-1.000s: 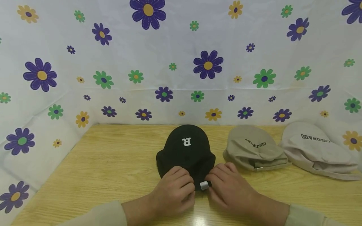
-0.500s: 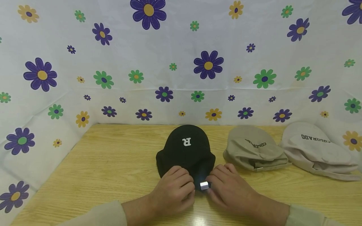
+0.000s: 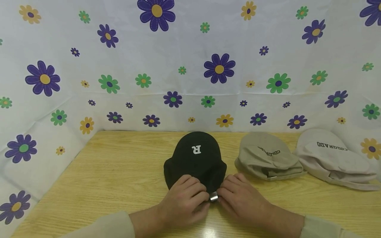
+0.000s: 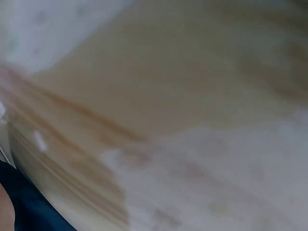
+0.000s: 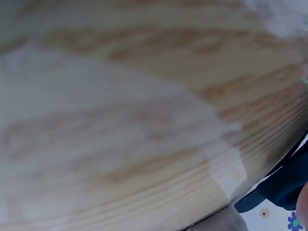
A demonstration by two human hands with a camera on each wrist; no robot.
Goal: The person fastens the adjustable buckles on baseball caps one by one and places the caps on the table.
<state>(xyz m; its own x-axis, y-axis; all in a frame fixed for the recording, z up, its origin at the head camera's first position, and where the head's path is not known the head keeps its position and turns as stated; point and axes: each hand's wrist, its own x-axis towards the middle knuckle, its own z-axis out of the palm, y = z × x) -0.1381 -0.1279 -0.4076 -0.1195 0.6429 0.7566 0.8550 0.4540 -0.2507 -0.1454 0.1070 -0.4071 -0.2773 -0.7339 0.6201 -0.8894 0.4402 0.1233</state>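
A black baseball cap (image 3: 197,158) with a white letter R lies on the wooden table, its back strap toward me. My left hand (image 3: 187,198) pinches the strap's left side, fingertips right at the silver buckle (image 3: 213,196). On the buckle's other side, curled fingers of my right hand (image 3: 242,198) hold the strap and cap edge. Both thumbs are partly hidden behind the fingers. Dark cap fabric (image 4: 33,207) fills the lower left corner of the left wrist view. In the right wrist view, the black cap (image 5: 284,185) shows at the lower right beside a fingertip.
To the right of the black cap sit a khaki cap (image 3: 265,155) and a pale beige cap (image 3: 333,155), both lettered COLORADO and touching each other. A white flowered cloth (image 3: 184,82) hangs behind the wooden table (image 3: 119,165) and along its sides.
My left hand has shifted slightly right, up to the buckle. The buckle has moved a little left and tilted, and the space between the hands has narrowed.
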